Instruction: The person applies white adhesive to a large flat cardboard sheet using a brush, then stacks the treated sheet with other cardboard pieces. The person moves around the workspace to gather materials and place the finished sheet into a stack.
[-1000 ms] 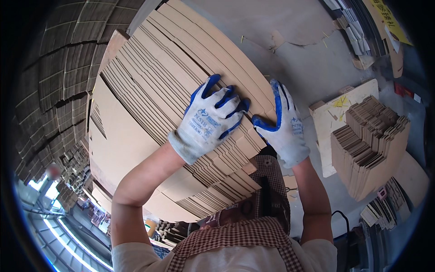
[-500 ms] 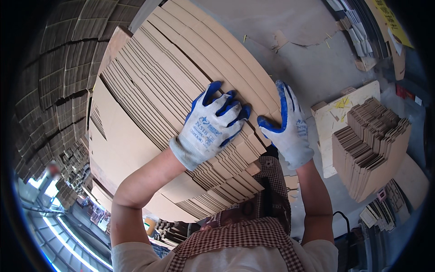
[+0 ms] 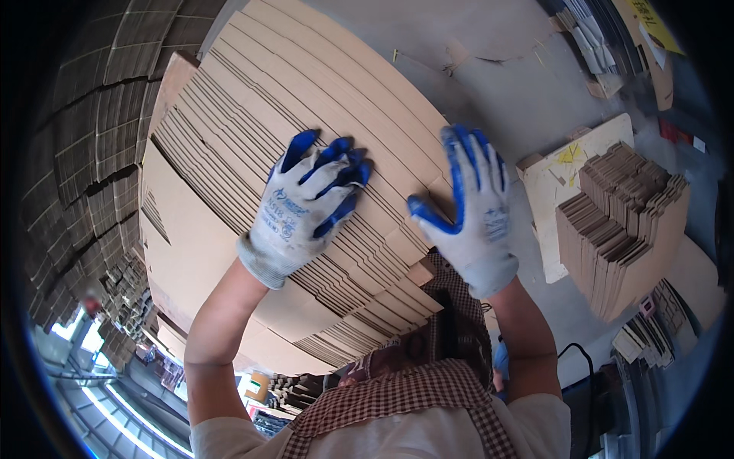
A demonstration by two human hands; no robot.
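A large stack of flat brown cardboard sheets (image 3: 329, 99) lies fanned out before me, their edges showing as many stepped lines. My left hand (image 3: 306, 203), in a grey-white knit glove with blue coating, rests on the middle of these sheets. Its fingers are spread and bent, with the tips against the cardboard. My right hand (image 3: 475, 210), gloved the same way, is at the right edge of the stack. Its thumb points left over the nearest sheets, and its straight fingers reach away along the outer edge. Neither hand is closed around a sheet.
On the right, a smaller bundle of folded cardboard (image 3: 623, 229) stands by a pale board (image 3: 552, 229) on the grey floor (image 3: 489, 92). Tall piles of cardboard (image 3: 107, 122) rise on the left. A wooden piece (image 3: 174, 80) borders the stack's far left.
My left hand has moved left across the sheets. My right hand has moved slightly left, and the sheets at the right edge now lie closer, with the dark gap between them gone.
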